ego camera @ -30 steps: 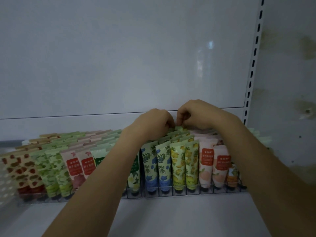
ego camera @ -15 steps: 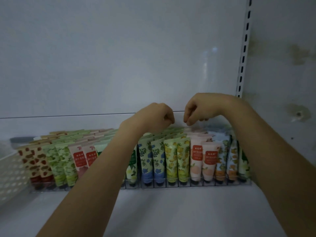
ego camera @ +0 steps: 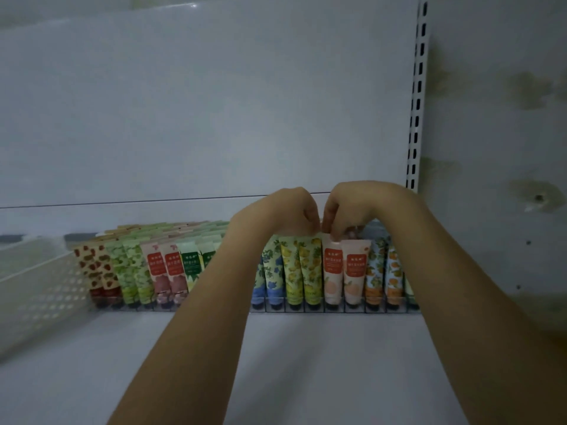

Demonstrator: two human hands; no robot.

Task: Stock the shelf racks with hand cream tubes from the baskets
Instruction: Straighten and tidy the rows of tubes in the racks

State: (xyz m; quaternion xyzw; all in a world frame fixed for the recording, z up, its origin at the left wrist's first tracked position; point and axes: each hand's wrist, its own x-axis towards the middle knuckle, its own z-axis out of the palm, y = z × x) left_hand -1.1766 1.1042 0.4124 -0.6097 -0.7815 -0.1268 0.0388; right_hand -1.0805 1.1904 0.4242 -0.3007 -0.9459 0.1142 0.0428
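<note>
A white shelf (ego camera: 306, 363) stretches before me, with a pale perforated basket (ego camera: 40, 289) at its left. A clear rack (ego camera: 337, 308) against the back holds rows of upright hand cream tubes (ego camera: 294, 271). My left hand (ego camera: 285, 213) curls over the lemon-print tubes' tops; I cannot tell if it grips any. Just beside it, my right hand (ego camera: 352, 207) pinches the top of a peach tube (ego camera: 333, 271) standing in the rack.

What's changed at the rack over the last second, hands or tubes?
Both hands, lifted just clear of the tubes half a second ago, have dropped back onto them. The right hand now pinches the top edge of the front peach tube. The left hand curls over the yellow tubes, its grip hidden. The rows in the rack stand as before.
</note>
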